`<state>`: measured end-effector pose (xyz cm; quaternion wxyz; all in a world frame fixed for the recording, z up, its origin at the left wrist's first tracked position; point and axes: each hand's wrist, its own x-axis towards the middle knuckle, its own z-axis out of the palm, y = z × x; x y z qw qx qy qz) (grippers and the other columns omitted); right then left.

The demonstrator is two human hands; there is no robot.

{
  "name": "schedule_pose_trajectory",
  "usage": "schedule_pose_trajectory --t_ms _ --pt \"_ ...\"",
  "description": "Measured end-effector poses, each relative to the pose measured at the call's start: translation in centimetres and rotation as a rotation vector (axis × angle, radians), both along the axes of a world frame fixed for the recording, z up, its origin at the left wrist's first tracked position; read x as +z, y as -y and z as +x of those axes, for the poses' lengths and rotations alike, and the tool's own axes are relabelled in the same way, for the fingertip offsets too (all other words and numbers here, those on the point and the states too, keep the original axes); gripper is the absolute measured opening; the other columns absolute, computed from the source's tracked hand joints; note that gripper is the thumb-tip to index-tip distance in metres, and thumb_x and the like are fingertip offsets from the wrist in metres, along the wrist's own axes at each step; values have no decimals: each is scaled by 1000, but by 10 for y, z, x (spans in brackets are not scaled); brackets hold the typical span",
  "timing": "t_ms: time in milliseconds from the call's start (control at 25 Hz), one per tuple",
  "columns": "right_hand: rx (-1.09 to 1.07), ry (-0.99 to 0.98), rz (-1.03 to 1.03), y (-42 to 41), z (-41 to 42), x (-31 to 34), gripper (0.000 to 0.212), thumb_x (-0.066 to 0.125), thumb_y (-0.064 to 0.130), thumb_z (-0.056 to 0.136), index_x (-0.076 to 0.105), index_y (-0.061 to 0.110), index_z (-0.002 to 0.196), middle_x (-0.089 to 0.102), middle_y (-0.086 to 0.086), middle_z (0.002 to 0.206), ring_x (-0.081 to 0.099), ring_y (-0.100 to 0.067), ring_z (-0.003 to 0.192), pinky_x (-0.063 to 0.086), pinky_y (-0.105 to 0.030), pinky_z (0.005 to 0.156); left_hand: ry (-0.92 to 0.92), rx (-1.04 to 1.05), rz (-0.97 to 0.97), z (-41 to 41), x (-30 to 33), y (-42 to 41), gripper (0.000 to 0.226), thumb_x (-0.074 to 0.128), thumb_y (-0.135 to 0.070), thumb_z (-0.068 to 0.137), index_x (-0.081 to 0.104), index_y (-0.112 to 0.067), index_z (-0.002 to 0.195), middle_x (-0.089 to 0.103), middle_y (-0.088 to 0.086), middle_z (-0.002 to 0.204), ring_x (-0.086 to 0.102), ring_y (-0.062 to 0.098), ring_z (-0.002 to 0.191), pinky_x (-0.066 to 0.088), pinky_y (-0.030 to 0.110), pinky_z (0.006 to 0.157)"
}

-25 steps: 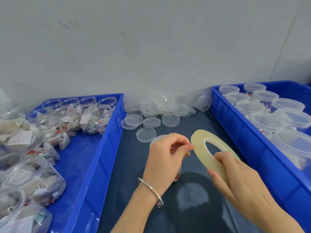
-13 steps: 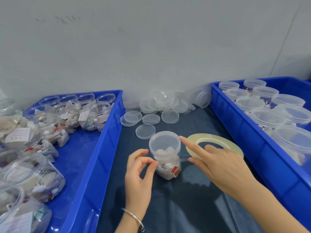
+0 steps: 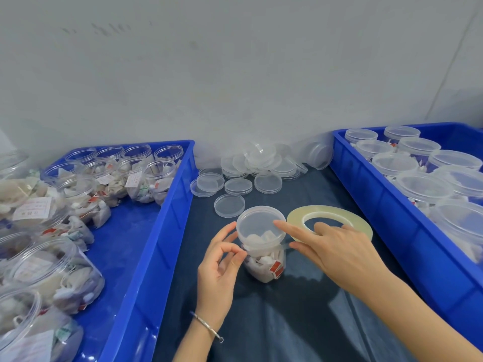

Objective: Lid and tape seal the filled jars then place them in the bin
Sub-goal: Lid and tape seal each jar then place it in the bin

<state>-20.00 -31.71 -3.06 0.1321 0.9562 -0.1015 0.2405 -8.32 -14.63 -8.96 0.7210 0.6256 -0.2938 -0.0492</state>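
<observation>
Head view shows us the clear plastic jar of white sachets, lidded, standing upright on the dark blue counter between two blue plastic bins. Our left hand touches its left side, thumb and forefinger pinched at the lid's rim; what that grip holds, we cannot tell. Our right hand rests its straight forefinger on the lid, grip wide. Just beside the jar lies the flat yellowish tape roll, partly under that hand.
</observation>
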Motion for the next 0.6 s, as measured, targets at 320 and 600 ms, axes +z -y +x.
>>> schedule_pose_trajectory --t_ms 320,600 --pt "36 -45 50 0 0 11 60 8 48 100 64 40 120 23 5 52 16 -14 38 -9 -19 51 -11 -81 -15 2 -3 -3 10 60 -9 82 59 -4 74 56 -11 134 53 8 124 48 22 93" --pt "44 -95 47 3 -2 13 61 7 50 99 64 41 119 33 5 47 33 -12 30 -8 -17 46 -39 -181 -12 5 1 -9 14 60 -16 82 58 -5 75 53 -8 138 49 10 128 43 48 104"
